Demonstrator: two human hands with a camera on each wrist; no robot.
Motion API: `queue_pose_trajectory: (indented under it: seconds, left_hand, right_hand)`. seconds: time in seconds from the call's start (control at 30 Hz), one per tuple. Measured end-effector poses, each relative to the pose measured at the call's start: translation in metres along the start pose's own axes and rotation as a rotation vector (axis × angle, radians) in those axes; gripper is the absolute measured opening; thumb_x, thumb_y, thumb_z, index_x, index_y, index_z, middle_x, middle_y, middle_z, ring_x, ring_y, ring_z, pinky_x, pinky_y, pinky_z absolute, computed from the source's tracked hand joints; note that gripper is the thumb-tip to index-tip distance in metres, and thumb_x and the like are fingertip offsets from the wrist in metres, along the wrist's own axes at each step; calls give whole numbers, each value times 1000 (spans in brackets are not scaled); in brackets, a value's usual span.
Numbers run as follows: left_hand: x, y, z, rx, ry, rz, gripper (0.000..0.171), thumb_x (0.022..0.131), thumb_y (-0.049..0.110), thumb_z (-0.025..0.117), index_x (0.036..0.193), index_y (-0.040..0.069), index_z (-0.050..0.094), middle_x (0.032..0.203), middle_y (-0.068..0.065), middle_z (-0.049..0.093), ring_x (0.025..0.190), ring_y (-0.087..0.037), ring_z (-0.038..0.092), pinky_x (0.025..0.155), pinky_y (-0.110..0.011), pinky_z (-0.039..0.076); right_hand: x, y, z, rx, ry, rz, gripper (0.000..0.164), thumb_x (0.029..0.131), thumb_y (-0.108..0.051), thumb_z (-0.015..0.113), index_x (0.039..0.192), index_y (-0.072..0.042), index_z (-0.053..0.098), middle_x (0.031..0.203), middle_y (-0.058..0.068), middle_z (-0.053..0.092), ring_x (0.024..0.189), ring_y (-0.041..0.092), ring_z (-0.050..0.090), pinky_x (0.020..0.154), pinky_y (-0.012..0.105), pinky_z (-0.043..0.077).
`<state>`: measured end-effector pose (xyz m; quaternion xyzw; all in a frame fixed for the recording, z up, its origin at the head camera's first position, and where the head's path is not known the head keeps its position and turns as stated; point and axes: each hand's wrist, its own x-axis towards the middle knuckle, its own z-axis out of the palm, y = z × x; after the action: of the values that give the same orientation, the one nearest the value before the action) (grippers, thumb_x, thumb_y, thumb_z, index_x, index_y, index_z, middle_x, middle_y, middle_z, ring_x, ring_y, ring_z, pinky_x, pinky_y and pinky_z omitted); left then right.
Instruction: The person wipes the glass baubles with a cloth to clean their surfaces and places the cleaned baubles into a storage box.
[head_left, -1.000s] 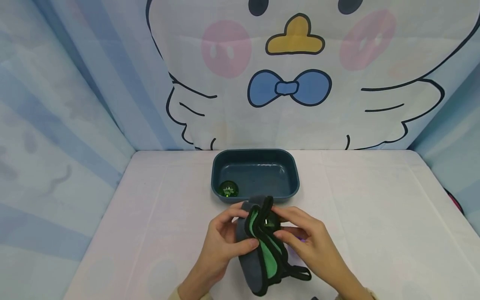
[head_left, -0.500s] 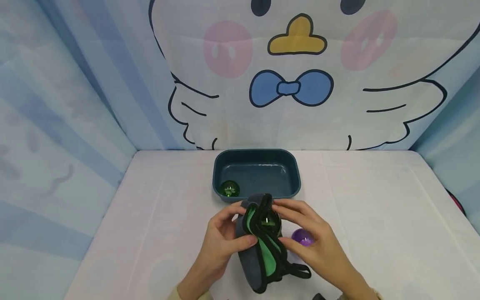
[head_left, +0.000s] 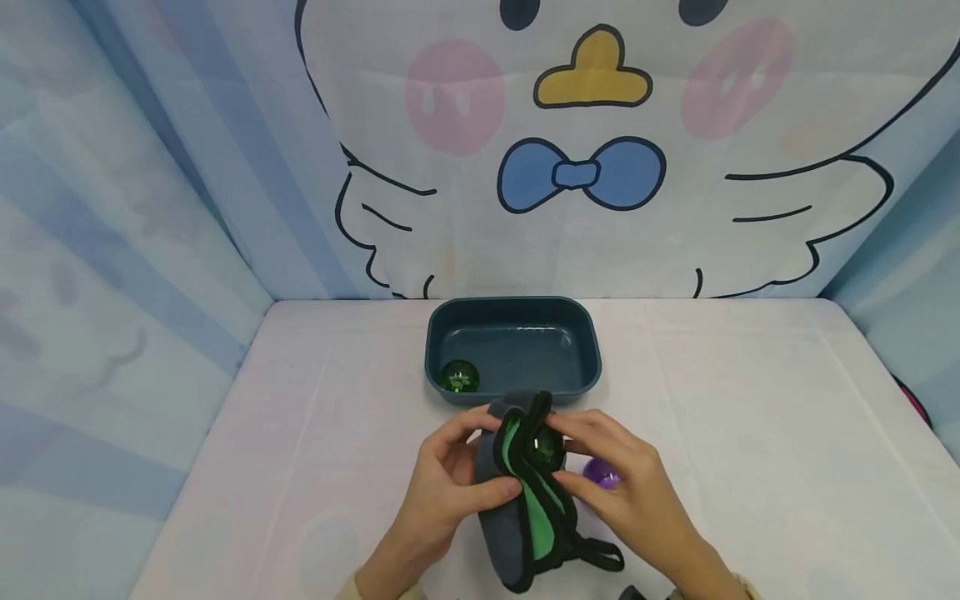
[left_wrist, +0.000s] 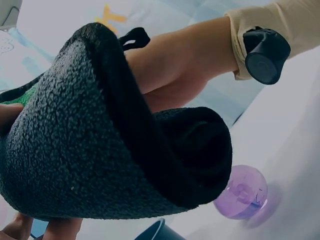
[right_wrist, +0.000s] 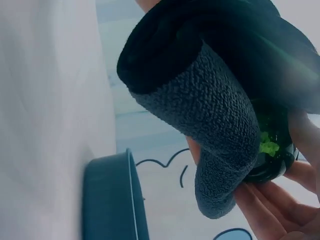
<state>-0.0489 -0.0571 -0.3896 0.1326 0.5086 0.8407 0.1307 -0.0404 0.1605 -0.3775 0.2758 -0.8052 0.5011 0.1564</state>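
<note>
In the head view my left hand (head_left: 450, 483) grips a folded cloth (head_left: 498, 533), grey on one face and green on the other, with black edging and a hanging loop. A clear green ball (head_left: 549, 450) sits against the cloth's right side, partly covered by a fold. My right hand (head_left: 637, 483) holds this ball with fingers and thumb around it. The right wrist view shows the ball (right_wrist: 272, 157) tucked beside the fuzzy grey cloth (right_wrist: 200, 100), a light green shape inside it. In the left wrist view the cloth (left_wrist: 75, 135) hides most of the left hand.
A dark teal tub (head_left: 525, 354) stands behind the hands, with another green ball (head_left: 458, 376) in its near left corner. A purple ball (head_left: 602, 472) lies on the white table, partly behind the right hand. A dark object (head_left: 632, 593) shows at the bottom edge.
The right hand shifts slightly to and fro with the green ball against the cloth. More of the purple ball shows than a second ago. The left hand keeps its grip on the cloth.
</note>
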Motion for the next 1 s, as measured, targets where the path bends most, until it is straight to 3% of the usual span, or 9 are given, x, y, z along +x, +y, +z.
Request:
queue_pose_trajectory:
  seconds: [0.33, 0.43, 0.57, 0.73, 0.87, 1.0]
  left_hand:
    - [1, -2, 0, 13, 39, 22, 50, 76, -4, 80, 120, 11, 61, 138, -12, 48, 121, -30, 55, 93, -35, 57]
    - [1, -2, 0, 8, 60, 6, 51, 76, -4, 80, 121, 11, 60, 137, -12, 49, 119, -30, 56, 91, -35, 57]
    - [1, -1, -1, 6, 66, -2, 52, 76, -3, 80, 122, 11, 60, 137, -13, 49, 117, -30, 56, 90, -34, 58]
    - [1, 0, 0, 59, 47, 30, 51, 75, -4, 80, 122, 9, 63, 137, -14, 50, 122, -32, 51, 98, -33, 54]
    - [0, 0, 2, 98, 26, 85, 52, 74, -6, 81, 121, 3, 62, 138, -17, 50, 127, -34, 48, 103, -35, 50]
    - [0, 0, 2, 90, 43, 64, 52, 74, -7, 80, 121, 4, 62, 138, -17, 49, 124, -32, 50, 100, -35, 53]
  right_hand:
    - [0, 0, -5, -2, -67, 12, 59, 79, 7, 78, 134, -8, 61, 133, 7, 58, 123, 11, 57, 101, 17, 47]
    - [2, 1, -6, -19, -107, -38, 44, 91, -15, 72, 134, -9, 61, 135, 8, 57, 127, 12, 53, 102, 15, 45]
    - [4, 3, -7, -52, -128, -101, 46, 97, -40, 58, 133, -10, 62, 135, 8, 57, 126, 13, 52, 101, 13, 45]
    - [3, 5, -7, -51, -93, -115, 44, 97, -37, 59, 130, -8, 63, 131, 9, 60, 123, 11, 55, 100, 14, 46]
    - [0, 6, -5, -16, -50, -81, 48, 86, -10, 77, 131, -5, 62, 126, 13, 64, 117, 10, 62, 93, 17, 52]
    - [-1, 7, -1, 16, -34, -31, 62, 74, 10, 80, 132, -3, 61, 125, 14, 66, 113, 10, 65, 85, 20, 57]
